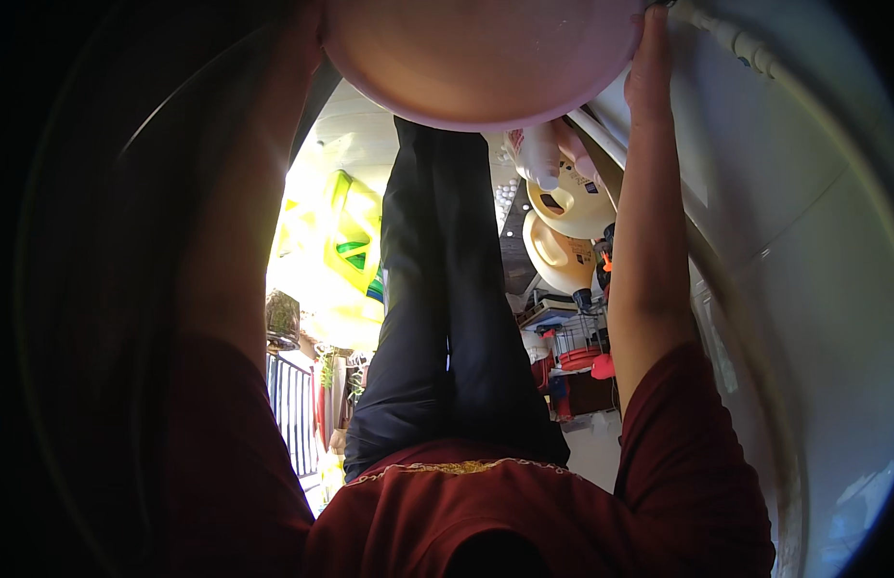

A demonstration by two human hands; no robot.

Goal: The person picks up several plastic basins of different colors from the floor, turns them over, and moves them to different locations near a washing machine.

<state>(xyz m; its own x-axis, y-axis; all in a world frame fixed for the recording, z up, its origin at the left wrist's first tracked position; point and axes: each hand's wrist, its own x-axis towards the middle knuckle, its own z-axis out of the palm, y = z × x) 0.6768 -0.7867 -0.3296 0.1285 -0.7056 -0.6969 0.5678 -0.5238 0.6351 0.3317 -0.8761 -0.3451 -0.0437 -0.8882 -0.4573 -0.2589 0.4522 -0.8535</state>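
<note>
Fingers of the right hand [650, 65] clasp one round pinkish basin [481, 58] at twelve o'clock, head view; the shadowed left hand [306, 43] meets its other edge, grip unclear to me. Two cream handled jugs [589, 214] sit at two o'clock; the basin blocks two dark trouser legs' [457, 250] ends.

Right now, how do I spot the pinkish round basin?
Follow the black trousers up to the picture's top edge. There, the right hand meets the rim of the pinkish round basin. It looks far wider than the cream plastic jugs below.
</note>
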